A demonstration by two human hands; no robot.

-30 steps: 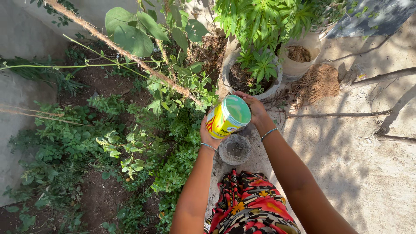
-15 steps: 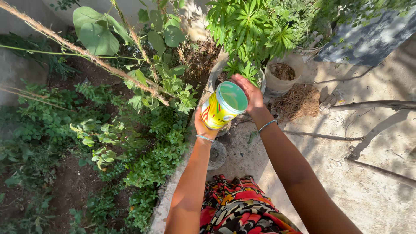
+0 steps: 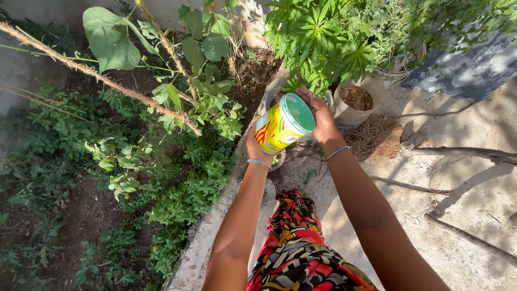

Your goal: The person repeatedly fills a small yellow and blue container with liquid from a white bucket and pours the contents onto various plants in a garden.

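Garden bed (image 3: pixel 81 215) fills the left half: dark soil w/ low green plants, some in sun, some in shade. A dry brown stalk (image 3: pixel 102 81) slants across it from top left down toward the middle, w/ one big heart-shaped leaf (image 3: pixel 110 43) just above it. Right half is pale concrete ground (image 3: pixel 474 215), cracked, w/ thin dry sticks (image 3: pixel 463 153) lying on it and long shadows. A concrete edge (image 3: pixel 210 237) runs between bed and ground.

Top centre: bushy plant (image 3: pixel 318 37) w/ finger-like leaves, bright green. Just right of it a light-coloured pot (image 3: pixel 353 105) w/ dry brown matter inside, and a brown tangle of fibre (image 3: pixel 377 137) on the ground touching its base.

Bottom centre: red, black & yellow patterned cloth (image 3: pixel 301 253) on the person's lap or legs, between the two forearms.

The can (image 3: pixel 283 126) is held up in the air approx. mid-frame, over the concrete edge, below the bushy plant. It's a round yellow can w/ red and green print, tilted so the top faces up and right toward the camera; top is a flat green lid w/ a pale rim. Sunlit, looks clean, no dents visible.

Left hand (image 3: pixel 257 148) grips it from below/behind, fingers mostly hidden by the can, thin bracelet at the wrist. Right hand (image 3: pixel 323 118) is closed round the upper right side, fingers (image 3: pixel 308 98) curled over the lid's rim, bracelet at that wrist too.
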